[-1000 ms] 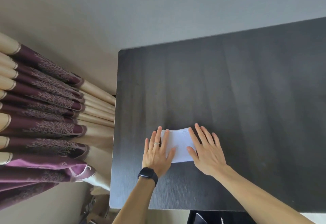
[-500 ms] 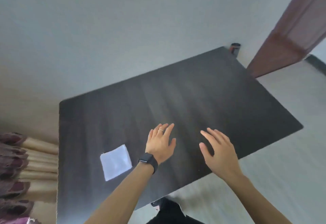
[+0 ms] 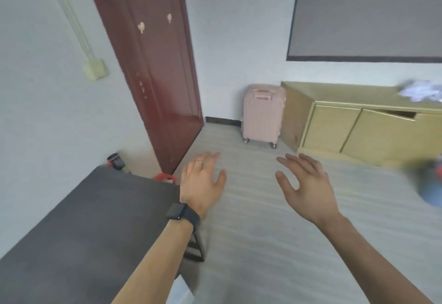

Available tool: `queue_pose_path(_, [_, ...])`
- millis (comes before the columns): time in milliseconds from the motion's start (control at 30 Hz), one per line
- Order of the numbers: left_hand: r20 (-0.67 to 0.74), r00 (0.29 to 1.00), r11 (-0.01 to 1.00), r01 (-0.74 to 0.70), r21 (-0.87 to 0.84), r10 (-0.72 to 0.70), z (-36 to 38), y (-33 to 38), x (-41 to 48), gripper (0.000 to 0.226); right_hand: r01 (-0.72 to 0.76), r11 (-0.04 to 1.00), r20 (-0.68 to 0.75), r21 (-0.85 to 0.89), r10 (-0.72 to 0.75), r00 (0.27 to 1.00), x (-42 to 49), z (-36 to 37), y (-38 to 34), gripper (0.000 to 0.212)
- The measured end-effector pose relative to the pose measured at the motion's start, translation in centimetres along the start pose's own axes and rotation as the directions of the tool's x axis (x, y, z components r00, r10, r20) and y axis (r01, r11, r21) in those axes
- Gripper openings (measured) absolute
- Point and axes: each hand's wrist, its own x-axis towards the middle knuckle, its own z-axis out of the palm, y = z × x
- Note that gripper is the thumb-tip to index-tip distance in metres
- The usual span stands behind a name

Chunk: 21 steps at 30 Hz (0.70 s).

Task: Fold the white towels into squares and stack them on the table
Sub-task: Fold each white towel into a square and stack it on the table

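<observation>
Loosely, left hand (image 3: 203,181) and right hand (image 3: 308,188) spread, empty, white heap (image 3: 421,90) blurred, cropped.

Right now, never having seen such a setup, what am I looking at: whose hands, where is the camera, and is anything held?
No machine here: a person wears a wide-angle camera on the head, so this single view looks down their own arms. The left hand, with a watch on its wrist, and the right hand are open and hold nothing. The dark table sits lower left. A blurred white heap, possibly towels, lies on the yellow cabinet beside a pink suitcase.
</observation>
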Motion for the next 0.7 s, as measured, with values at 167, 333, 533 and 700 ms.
queue_pose_path(167, [0.008,0.986,0.984,-0.167,-0.067,0.168,3.9,9.3,8.2,0.060,-0.116,0.992,-0.150,-0.052,0.107,0.983,3.9,-6.0,7.9,0.044])
queue_pose_path(333, [0.007,0.948,0.939,-0.315,-0.140,0.319,9.5,16.8,16.8,0.055,-0.232,0.968,-0.265,-0.098,0.199,0.944,8.2,-9.4,15.1,0.043])
queue_pose_path(533, [0.012,0.889,0.866,-0.442,-0.235,0.457,15.4,24.7,27.5,0.046,-0.336,0.923,-0.325,-0.187,0.265,0.908,15.5,-11.6,22.8,0.044])
queue_pose_path(700, [0.012,0.840,0.808,-0.517,-0.282,0.542,19.5,30.6,35.3,0.046,-0.397,0.885,-0.359,-0.245,0.298,0.885,21.2,-13.1,29.3,0.044])
